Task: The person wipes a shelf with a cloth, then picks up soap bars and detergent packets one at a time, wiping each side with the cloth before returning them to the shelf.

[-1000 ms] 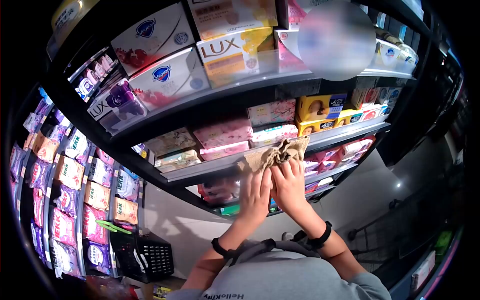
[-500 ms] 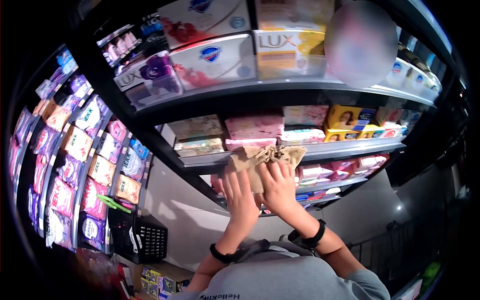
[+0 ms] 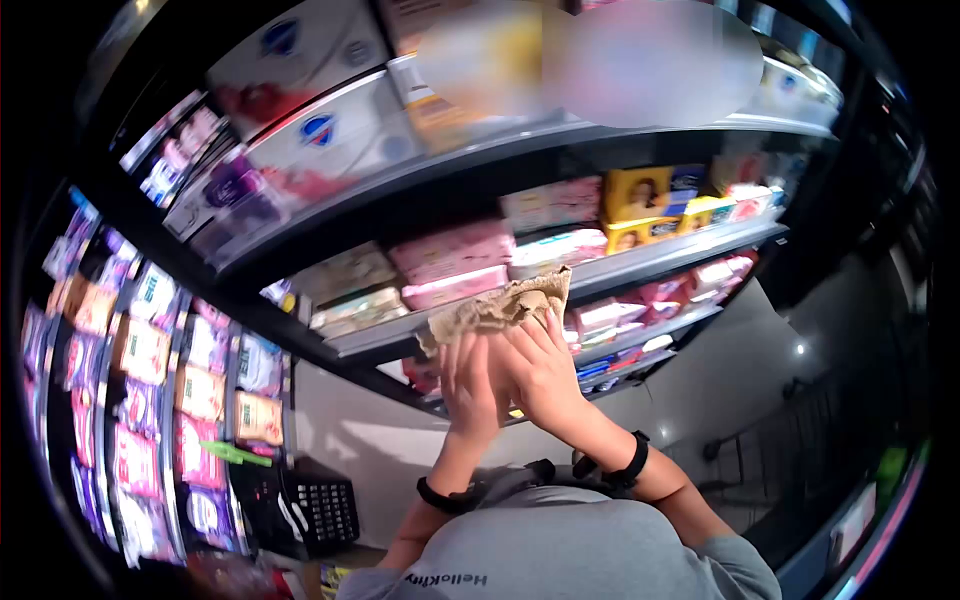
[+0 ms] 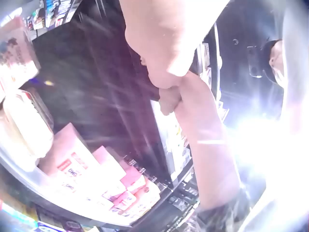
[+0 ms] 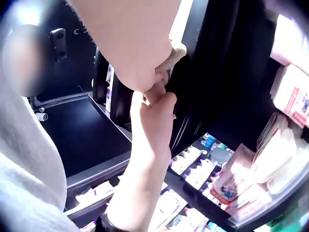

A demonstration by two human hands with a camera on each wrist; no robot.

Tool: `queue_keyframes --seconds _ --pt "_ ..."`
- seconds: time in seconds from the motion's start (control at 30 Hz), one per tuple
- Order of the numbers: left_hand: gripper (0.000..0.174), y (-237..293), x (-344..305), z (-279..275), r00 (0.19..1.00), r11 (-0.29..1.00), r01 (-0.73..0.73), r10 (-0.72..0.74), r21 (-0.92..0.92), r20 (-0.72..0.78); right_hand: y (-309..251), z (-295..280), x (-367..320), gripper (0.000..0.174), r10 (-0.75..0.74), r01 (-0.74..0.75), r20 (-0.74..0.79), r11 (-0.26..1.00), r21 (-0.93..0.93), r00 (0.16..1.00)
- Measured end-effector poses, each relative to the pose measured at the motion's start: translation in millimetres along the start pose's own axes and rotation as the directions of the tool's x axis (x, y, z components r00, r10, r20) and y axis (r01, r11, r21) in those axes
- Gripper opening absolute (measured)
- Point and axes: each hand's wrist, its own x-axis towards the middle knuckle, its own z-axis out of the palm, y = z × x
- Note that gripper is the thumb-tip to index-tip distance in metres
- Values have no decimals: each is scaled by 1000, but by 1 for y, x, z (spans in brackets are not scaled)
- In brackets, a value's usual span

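Both hands meet at a crumpled tan cloth (image 3: 500,308) in front of the shelf edge in the head view. The left hand (image 3: 470,385) holds its left part, fingers lying long over the cloth. Close against it, the right hand (image 3: 540,370) holds the bunched right part with its fingertips in the folds. The right wrist view shows a corner of the cloth (image 5: 173,57) sticking out beside the right hand, and the left thumb close by. Most of the cloth's underside is hidden by the hands.
Boxed soaps (image 3: 450,255) in pink and yellow stand on the shelf behind the cloth. Larger white boxes (image 3: 330,140) fill the shelf above. Bagged packs (image 3: 140,350) line a rack at the left, with a black basket (image 3: 325,510) at its foot.
The cloth, spread wider half a second ago, is now more gathered. The hands have come closer together, and they and the cloth sit further left along the shelf edge than a second ago.
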Motion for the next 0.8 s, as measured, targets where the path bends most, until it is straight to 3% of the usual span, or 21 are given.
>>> queue_keyframes --seconds 0.03,0.1,0.17,0.23,0.3,0.37,0.43,0.5,0.57,0.67,0.7,0.8 --pt "48 -2 6 10 998 998 -58 58 -19 -3 5 -8 -2 43 1 -2 -39 1000 -24 999" --pt "40 19 18 16 997 999 -30 32 -25 68 16 -21 -12 40 49 -55 -56 993 -106 997" --pt "42 49 35 23 968 992 -45 14 116 250 41 -28 -17 38 143 -171 -171 971 -165 975" --pt "43 61 44 33 979 994 -16 -6 107 202 60 -25 -27 37 115 -176 -230 949 -263 966" --pt "42 66 52 29 966 991 -21 -13 129 258 62 -32 -32 38 166 -223 -204 926 -304 965" --pt "43 66 61 18 970 991 -5 -27 131 242 59 -34 -28 46 158 -225 -257 940 -257 953" --pt "62 61 64 6 986 994 45 -61 104 155 51 -40 -21 47 133 -206 -264 939 -276 955" --pt "73 45 58 3 983 985 119 -135 123 128 42 -39 -12 49 229 -273 -234 945 -180 945" --pt "82 35 54 -3 971 978 136 -163 158 173 40 -29 -9 51 186 -250 -261 938 -239 947" --pt "80 23 30 -1 988 983 131 -141 127 70 30 -11 -4 45 137 -186 -227 959 -213 964" --pt "74 17 20 -3 996 981 76 -82 179 27 25 -4 -3 43 107 -147 -193 968 -205 975" --pt "53 9 -14 1 977 998 -15 27 58 -212 -2 15 5 45 8 -36 -154 983 -178 988"
